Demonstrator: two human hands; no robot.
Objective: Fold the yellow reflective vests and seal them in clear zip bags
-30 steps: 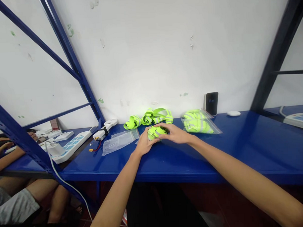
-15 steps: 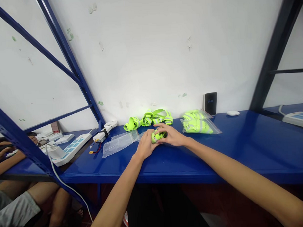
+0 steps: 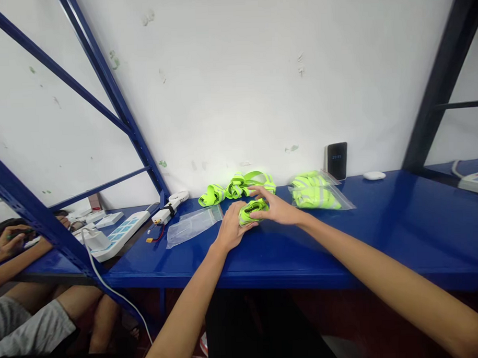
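Observation:
A rolled neon-yellow strap (image 3: 252, 212) with grey bands is between my hands, just above the blue table. My left hand (image 3: 232, 227) is wrapped round its left side and underside. My right hand (image 3: 274, 206) is at its right side, fingers curved apart, with the thumb touching the roll. Behind it, against the wall, lie loose neon straps (image 3: 239, 186). A flat clear plastic bag (image 3: 193, 227) lies left of my left hand. To the right sits a filled clear bag of neon straps (image 3: 314, 192).
A small white fan (image 3: 179, 197) and a white device with wires (image 3: 162, 215) lie at the left. A power strip (image 3: 123, 234) is beyond the blue rack post. A black-screened device (image 3: 336, 161) and white case (image 3: 374, 176) stand back right. Another person's hands (image 3: 12, 243) are far left.
My right hand's fingers have opened and lifted a little from the roll, showing more of it. My left hand still holds it. The whole view has shifted slightly.

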